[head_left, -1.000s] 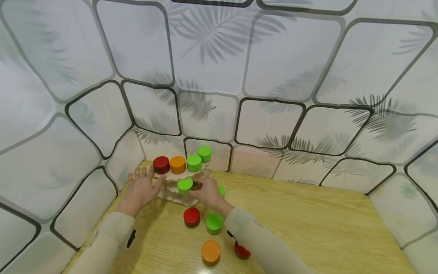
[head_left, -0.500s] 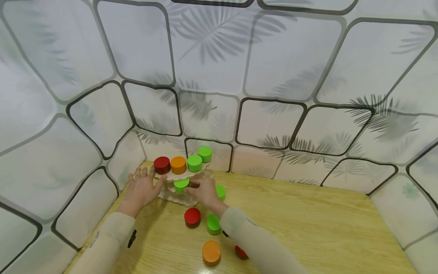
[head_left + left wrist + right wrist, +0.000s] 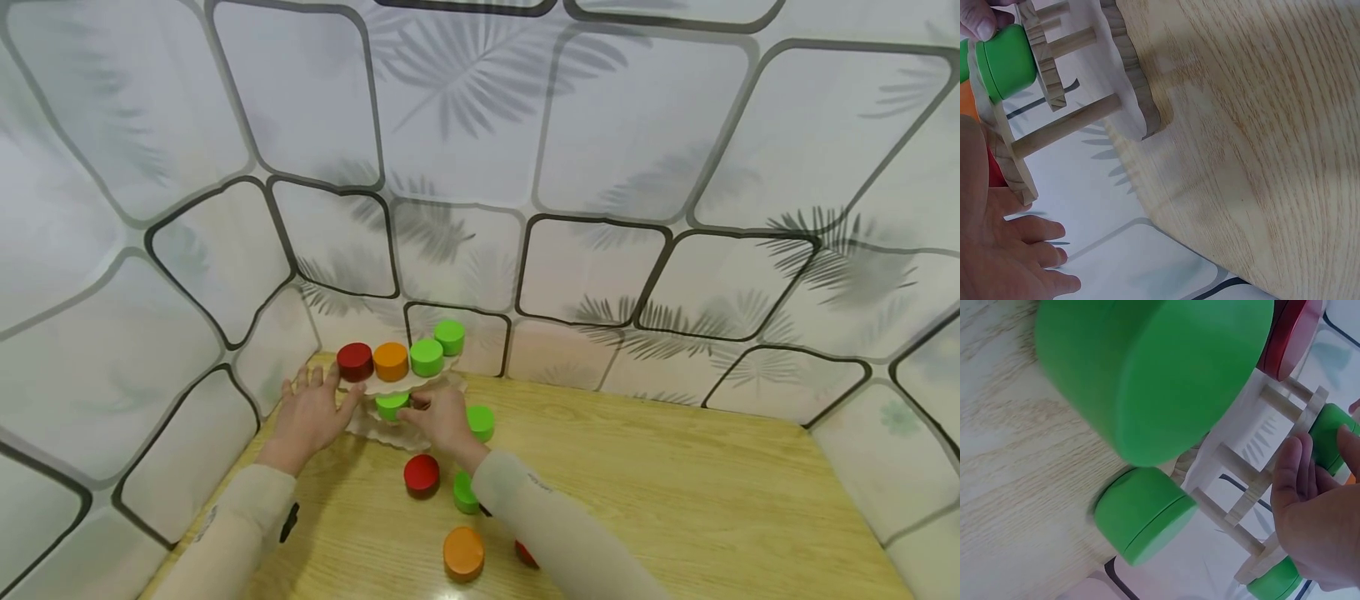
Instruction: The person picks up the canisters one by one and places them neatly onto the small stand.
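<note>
A tiered wooden stand [image 3: 387, 432] with scalloped edges stands in the table's back left corner. My right hand [image 3: 442, 417] pinches a green round lidded box [image 3: 392, 407] between thumb and fingers at the middle tier. In the left wrist view that green box [image 3: 1011, 62] lies between the top and middle boards. On the top tier are a dark red box [image 3: 355, 362], an orange box [image 3: 391, 361] and two green boxes [image 3: 427, 357]. My left hand [image 3: 309, 418] rests against the stand's left side, fingers extended and spread, thumb at the top tier's edge.
In front of the stand lie a red box [image 3: 422, 475], a green box [image 3: 465, 493] and an orange box [image 3: 463, 553]. Another red box [image 3: 527, 553] is partly behind my right sleeve. A further green box [image 3: 481, 422] sits right of the stand. Patterned walls close off the table's back and left.
My right hand has moved left and slightly inward with the green box, which is now further under the top tier. My left hand has stayed in place.
</note>
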`<state>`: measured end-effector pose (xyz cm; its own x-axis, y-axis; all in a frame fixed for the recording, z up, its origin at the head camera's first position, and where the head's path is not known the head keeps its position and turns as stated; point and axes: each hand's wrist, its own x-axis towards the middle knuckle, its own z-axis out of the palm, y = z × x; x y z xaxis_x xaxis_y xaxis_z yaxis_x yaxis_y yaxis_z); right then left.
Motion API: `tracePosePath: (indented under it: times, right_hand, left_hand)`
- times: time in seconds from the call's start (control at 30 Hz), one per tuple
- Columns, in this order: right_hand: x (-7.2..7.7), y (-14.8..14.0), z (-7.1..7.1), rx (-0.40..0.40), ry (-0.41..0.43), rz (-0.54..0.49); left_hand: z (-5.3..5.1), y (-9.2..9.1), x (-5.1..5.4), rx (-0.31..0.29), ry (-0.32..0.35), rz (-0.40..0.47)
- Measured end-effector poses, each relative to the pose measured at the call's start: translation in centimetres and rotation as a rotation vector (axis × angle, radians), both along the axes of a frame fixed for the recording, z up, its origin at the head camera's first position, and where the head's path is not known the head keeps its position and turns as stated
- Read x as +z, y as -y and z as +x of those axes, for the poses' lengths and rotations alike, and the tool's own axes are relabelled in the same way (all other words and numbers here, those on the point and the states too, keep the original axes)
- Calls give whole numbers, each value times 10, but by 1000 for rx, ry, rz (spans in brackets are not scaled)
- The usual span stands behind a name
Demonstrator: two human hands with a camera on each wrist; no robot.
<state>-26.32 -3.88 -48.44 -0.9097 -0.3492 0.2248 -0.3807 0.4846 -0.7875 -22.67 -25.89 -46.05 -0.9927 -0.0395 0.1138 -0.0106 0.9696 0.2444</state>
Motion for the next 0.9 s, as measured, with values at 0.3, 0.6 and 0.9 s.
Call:
tracePosePath:
  times: [0.3,0.6,0.9]
  right_hand:
    - [0,6,2,-45,15,49]
    - [2,8,3,-59,-12,91]
    - [0,6,4,-37,-21,50]
  left_hand:
    - [0,-1,-1,4,-4,-5]
    - [0,-1,0,7,-4,-2]
    - [2,-1,-1,9,2,1]
